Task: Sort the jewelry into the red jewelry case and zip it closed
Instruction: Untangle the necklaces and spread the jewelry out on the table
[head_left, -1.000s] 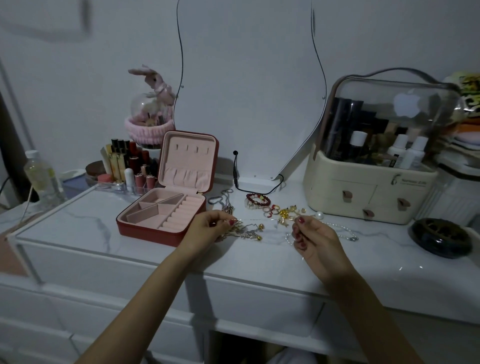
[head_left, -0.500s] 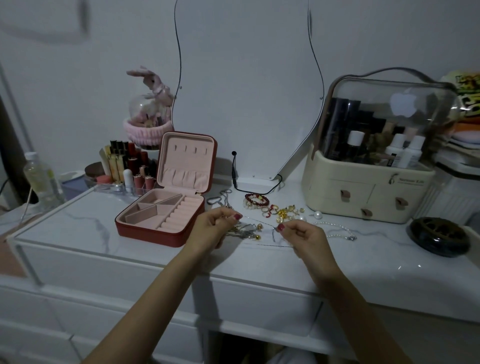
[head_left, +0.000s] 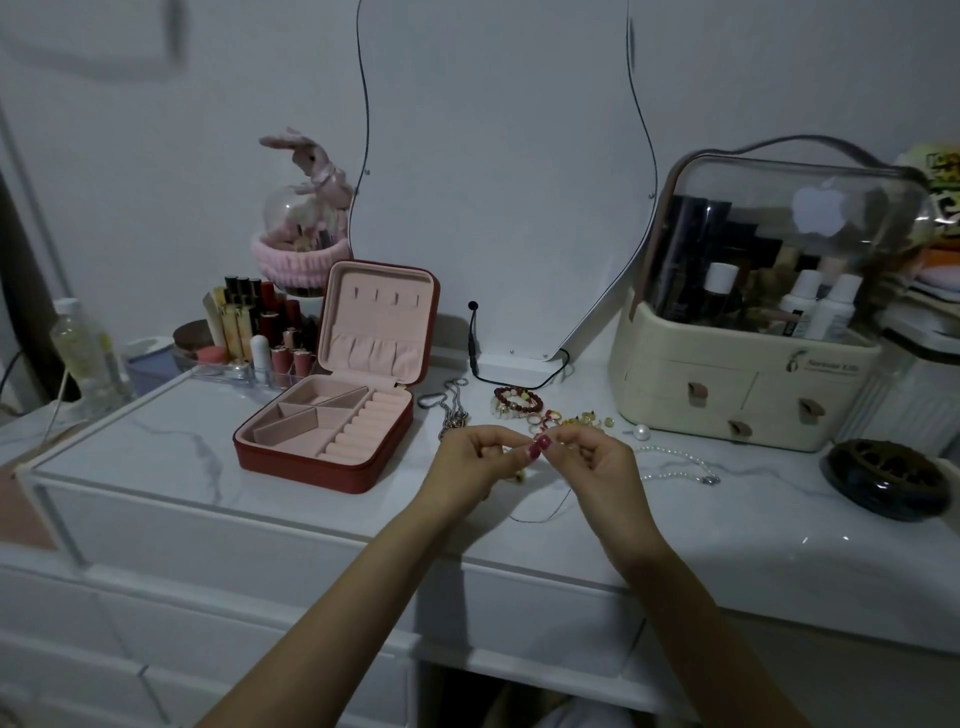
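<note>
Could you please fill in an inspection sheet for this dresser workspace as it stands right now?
Surface: white marble-look dresser top.
Job's things: red jewelry case open, compartments look empty; beaded bracelet, rings, silver chain, pearl necklace loose to its right.
Clutter: lipstick organizer, cosmetics box, dark dish.
Grippers: left hand and right hand together pinch a thin chain.
Cables: black cord at the mirror base.
Surroundings: white wall, plush rabbit.
</note>
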